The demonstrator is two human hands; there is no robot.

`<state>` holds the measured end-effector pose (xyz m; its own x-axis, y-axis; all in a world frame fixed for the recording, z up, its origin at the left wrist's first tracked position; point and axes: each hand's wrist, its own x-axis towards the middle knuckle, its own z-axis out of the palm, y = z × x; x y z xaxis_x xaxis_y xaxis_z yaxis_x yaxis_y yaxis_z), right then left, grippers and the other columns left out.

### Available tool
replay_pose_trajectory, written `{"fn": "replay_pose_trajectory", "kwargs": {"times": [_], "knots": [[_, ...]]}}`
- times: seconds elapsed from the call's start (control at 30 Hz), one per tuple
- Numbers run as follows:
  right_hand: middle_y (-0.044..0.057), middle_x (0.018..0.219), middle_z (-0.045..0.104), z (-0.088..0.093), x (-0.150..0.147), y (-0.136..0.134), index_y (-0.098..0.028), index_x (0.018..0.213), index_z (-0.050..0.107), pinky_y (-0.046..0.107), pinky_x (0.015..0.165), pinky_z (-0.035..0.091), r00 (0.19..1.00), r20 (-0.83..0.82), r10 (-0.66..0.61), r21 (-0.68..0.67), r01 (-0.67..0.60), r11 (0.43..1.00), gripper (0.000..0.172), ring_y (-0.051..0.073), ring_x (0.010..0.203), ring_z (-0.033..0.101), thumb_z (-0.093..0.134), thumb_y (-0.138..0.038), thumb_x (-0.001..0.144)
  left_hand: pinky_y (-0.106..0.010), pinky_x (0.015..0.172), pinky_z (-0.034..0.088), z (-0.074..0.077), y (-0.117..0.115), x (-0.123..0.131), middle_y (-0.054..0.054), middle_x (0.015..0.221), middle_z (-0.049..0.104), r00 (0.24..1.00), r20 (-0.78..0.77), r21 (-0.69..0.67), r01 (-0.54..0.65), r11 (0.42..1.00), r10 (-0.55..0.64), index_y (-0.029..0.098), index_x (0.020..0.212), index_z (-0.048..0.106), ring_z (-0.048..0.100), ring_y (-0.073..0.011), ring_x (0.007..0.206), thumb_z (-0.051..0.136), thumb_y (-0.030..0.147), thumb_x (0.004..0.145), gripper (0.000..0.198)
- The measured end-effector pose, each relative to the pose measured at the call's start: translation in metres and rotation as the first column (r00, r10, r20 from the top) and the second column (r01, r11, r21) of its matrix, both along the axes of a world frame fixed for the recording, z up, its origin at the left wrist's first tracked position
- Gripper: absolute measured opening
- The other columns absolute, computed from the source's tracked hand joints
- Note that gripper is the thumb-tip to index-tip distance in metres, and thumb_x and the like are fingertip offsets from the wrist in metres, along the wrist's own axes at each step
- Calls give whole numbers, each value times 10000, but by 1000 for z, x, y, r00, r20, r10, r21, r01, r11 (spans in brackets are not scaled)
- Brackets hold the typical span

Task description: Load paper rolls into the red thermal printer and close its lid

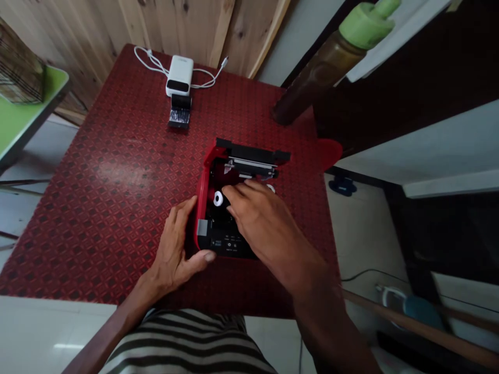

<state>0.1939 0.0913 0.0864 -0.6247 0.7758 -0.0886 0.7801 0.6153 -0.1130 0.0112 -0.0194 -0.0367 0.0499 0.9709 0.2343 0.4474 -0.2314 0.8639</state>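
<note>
A small red and black printer (202, 192) lies open on the red patterned table (117, 182), its black lid (253, 151) tipped back. A white paper roll (217, 199) sits in its bay. My left hand (177, 246) steadies the printer's left and front side, fingers spread, thumb against the front panel. My right hand (259, 218) reaches into the open bay, fingers bent on the roll; how far they grip it is hidden.
A white power bank (180, 74) with a white cable (150, 62) and a small black part (180, 110) lie at the table's far end. A brown bottle with a green cap (331, 57) stands at the right. A green table (23, 111) is at left.
</note>
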Motion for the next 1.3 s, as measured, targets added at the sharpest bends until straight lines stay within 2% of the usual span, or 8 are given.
{"fn": "replay_pose_trajectory", "kwargs": {"times": [0.2, 0.43, 0.63, 0.83, 1.0, 1.13, 1.2, 1.3], "knots": [[126, 1197, 868, 0, -9, 18, -164, 1181, 789, 399, 925, 583, 994, 109, -13, -157, 30, 987, 309, 298, 1123, 830, 568, 28, 1080, -677, 1313, 442, 2, 1, 0, -182, 1742, 523, 998, 53, -27, 19, 999, -18, 346, 1877, 263, 531, -438, 1564, 564, 802, 1109, 942], [150, 1228, 862, -12, -12, 21, -150, 1175, 808, 439, 1007, 635, 994, 106, -26, -188, 45, 981, 333, 324, 1171, 837, 528, 15, 1100, -708, 1330, 397, 1, 1, -1, -186, 1758, 510, 999, 33, -22, 21, 1000, -21, 343, 1875, 271, 518, -454, 1571, 548, 802, 1115, 931], [150, 1435, 841, -15, 18, 8, -153, 1433, 787, 439, 1179, 639, 963, -268, 25, -86, -49, 995, 467, 272, 1308, 807, 527, 38, 1096, -685, 1308, 429, 11, 2, -5, -169, 1734, 531, 995, 85, -60, 58, 996, -53, 343, 1852, 329, 537, -435, 1539, 586, 796, 1104, 911], [77, 1226, 908, -4, 37, -2, -175, 1206, 852, 381, 1067, 687, 837, -508, 203, -41, -259, 965, 370, 242, 1160, 833, 615, 65, 1054, -703, 1352, 366, 29, 5, -11, -145, 1776, 506, 974, 225, -132, 52, 990, -21, 377, 1825, 397, 488, -436, 1623, 575, 740, 1135, 800], [79, 1023, 873, -18, 35, 0, -195, 934, 784, 373, 840, 667, 791, -572, 216, 14, -254, 967, 289, 241, 925, 800, 658, 29, 1064, -632, 1282, 472, 53, 46, -5, -174, 1738, 544, 968, 240, -11, -77, 997, 78, 308, 1771, 480, 589, -398, 1539, 535, 694, 1167, 719], [77, 981, 832, -25, 35, -6, -196, 944, 761, 403, 854, 655, 788, -567, 241, 132, -202, 970, 264, 248, 910, 769, 647, -9, 1090, -548, 1308, 457, 78, 91, 6, -115, 1734, 579, 968, 234, 125, -122, 985, 90, 318, 1635, 607, 576, -363, 1568, 535, 746, 1155, 648], [83, 973, 822, -24, 35, -15, -178, 1010, 784, 424, 887, 665, 805, -540, 247, 229, -142, 963, 247, 256, 935, 766, 626, -8, 1097, -508, 1232, 516, 89, 105, 13, -94, 1497, 730, 958, 267, 112, -142, 983, 108, 297, 1467, 712, 673, -334, 1421, 522, 729, 1163, 561], [101, 1033, 850, -23, 37, -34, -178, 1136, 815, 441, 908, 677, 849, -474, 231, 348, -61, 936, 233, 267, 987, 772, 636, -31, 1103, -475, 1156, 563, 101, 110, 18, -67, 1229, 790, 917, 333, 41, -247, 968, 220, 275, 1091, 774, 734, -294, 1261, 529, 568, 1190, 395]]}}
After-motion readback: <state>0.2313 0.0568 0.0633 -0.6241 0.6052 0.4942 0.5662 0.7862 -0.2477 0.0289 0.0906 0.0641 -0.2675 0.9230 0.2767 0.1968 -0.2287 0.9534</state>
